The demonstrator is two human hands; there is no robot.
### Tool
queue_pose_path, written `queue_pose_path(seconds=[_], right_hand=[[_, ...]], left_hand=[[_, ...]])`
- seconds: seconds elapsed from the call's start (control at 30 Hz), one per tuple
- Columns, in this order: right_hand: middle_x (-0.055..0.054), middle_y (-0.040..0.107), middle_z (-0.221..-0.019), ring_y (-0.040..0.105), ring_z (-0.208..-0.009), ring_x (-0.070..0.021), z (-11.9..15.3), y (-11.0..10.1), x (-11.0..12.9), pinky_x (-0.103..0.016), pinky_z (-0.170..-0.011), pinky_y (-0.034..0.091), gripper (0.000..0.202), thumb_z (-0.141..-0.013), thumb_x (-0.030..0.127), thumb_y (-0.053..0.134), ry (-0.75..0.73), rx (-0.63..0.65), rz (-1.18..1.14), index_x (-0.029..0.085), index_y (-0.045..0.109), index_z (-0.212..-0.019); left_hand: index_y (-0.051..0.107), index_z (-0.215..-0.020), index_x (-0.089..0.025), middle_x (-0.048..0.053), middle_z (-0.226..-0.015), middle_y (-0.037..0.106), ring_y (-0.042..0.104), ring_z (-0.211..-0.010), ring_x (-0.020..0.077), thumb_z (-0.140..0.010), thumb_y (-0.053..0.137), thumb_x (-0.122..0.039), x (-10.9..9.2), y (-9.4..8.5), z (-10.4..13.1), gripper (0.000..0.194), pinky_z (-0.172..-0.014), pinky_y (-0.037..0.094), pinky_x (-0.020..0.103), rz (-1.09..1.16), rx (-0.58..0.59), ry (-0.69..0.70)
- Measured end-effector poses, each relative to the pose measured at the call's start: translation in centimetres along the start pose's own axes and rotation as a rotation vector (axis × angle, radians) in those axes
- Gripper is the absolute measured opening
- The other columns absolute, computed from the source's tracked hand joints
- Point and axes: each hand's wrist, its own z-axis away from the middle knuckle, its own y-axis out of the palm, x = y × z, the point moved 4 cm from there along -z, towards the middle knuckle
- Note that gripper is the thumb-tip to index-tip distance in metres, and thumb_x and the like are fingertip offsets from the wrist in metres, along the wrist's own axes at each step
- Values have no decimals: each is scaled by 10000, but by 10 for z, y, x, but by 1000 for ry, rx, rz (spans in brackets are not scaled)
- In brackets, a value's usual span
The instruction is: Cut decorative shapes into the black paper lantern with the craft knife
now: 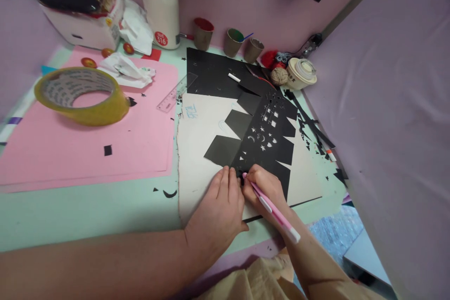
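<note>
A pink pen-shaped tool [276, 211] is gripped in my right hand [265, 187], its tip hidden near the lower part of a black paper cut-out [281, 154]. The cut-out has small star, heart, moon and square openings and notched flaps along both sides. Beside the right hand, my left hand [223, 199] lies flat on the paper, its fingers stretched out and side by side with nothing in them. Under the cut-out is a white board [197, 150] with light blue marks.
Yellow tape roll [87, 115] and a black square [108, 150] rest on pink paper [140, 145] at left. Behind are a clear ruler [172, 96], black sheet [207, 75], scissors [260, 77], several cups, a white bottle [161, 14] and yarn [279, 76]. Black scraps lie at right.
</note>
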Motion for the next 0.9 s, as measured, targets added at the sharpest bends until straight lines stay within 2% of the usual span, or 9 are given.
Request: queue_pose_path(seconds=[0.3, 0.37, 0.5, 0.67, 0.73, 0.8, 0.9], right_hand=[[36, 463, -666, 406, -543, -95, -2, -1, 1, -232, -521, 355, 242, -862, 56, 520, 1, 24, -77, 227, 412, -728], [36, 485, -677, 426, -551, -97, -1, -3, -1, -233, -531, 371, 226, -873, 80, 531, 63, -5, -168, 225, 426, -734], [31, 545, -700, 527, -629, -120, 1, -9, -14, -248, -594, 431, 168, -895, 167, 559, 305, -174, -456, 225, 464, -769], [26, 567, -713, 475, -584, -105, 4, -9, -28, -235, -541, 373, 144, -887, 245, 592, 512, -209, -561, 210, 516, -770], [26, 571, -720, 465, -577, -103, 5, -9, -32, -234, -538, 362, 148, -881, 271, 605, 573, -209, -572, 209, 525, -773], [29, 571, -717, 463, -574, -104, 6, -9, -33, -237, -541, 359, 153, -876, 291, 614, 622, -206, -584, 213, 526, -778], [32, 569, -700, 462, -574, -111, 6, -9, -33, -245, -548, 359, 161, -869, 312, 618, 661, -196, -579, 218, 525, -778]], left_hand=[[590, -1280, 62, 332, -1319, 550, 552, -1243, 427, -757, 656, -681, -2, 1, 1, 911, -1076, 440, 484, -15, -27, -6], [583, -1283, 70, 337, -1323, 545, 546, -1248, 430, -760, 654, -679, -1, 1, 1, 916, -1082, 430, 489, -12, -24, -7], [587, -1276, 62, 333, -1341, 540, 519, -1276, 431, -774, 656, -660, 2, 1, 1, 882, -1098, 401, 512, 34, -5, -21], [559, -1320, -64, 251, -1447, 469, 398, -1370, 416, -822, 656, -575, 11, -1, -1, 720, -1101, 335, 631, 273, 11, -68], [517, -1347, -114, 217, -1524, 353, 285, -1433, 398, -859, 634, -464, 19, -4, -5, 612, -1125, 314, 613, 430, -21, -119], [462, -1371, -144, 190, -1568, 228, 174, -1478, 360, -880, 585, -356, 32, -7, -11, 548, -1148, 310, 562, 579, -79, -228], [412, -1374, -177, 158, -1566, 172, 176, -1480, 297, -881, 550, -294, 56, -12, -21, 525, -1174, 287, 513, 743, -168, -406]])
